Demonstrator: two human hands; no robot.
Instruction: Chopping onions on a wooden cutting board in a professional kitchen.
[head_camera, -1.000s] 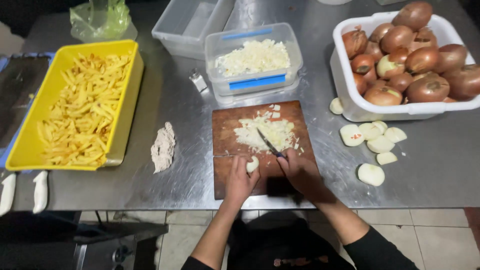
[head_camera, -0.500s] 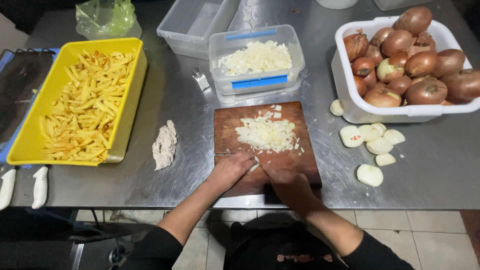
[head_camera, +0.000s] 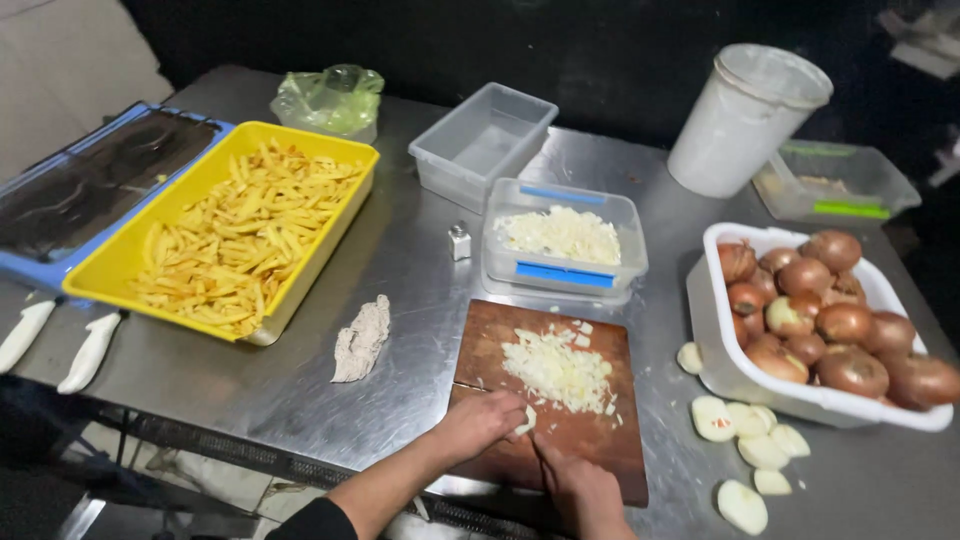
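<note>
A piece of onion (head_camera: 524, 421) is pinned under the fingertips of the left hand (head_camera: 478, 424) at the near edge of a dark wooden cutting board (head_camera: 590, 440), which lies on a steel table (head_camera: 400, 300). The right hand (head_camera: 585, 493) is closed around the handle of a knife (head_camera: 541, 458), whose thin blade is angled up toward the held piece; the 2 hands are set close together, just apart. A heap of chopped onion (head_camera: 556, 368) is spread over the middle of the board. Just behind the board, a clear tub (head_camera: 565, 272) with a blue label is partly filled with more chopped onion, and an empty clear tub (head_camera: 482, 145) is placed behind that. To the right, a white basin (head_camera: 735, 372) is loaded with unpeeled brown onions (head_camera: 845, 325), and several peeled onion halves (head_camera: 745, 425) are scattered on the table in front of it. To the left, a yellow tray (head_camera: 345, 235) is filled with raw cut potato sticks (head_camera: 235, 240), and a crumpled cloth (head_camera: 361, 339) is left between tray and board. 2 white knife handles (head_camera: 60, 345) are seen at the table's left edge. A white bucket (head_camera: 745, 120) is stood at the back.
</note>
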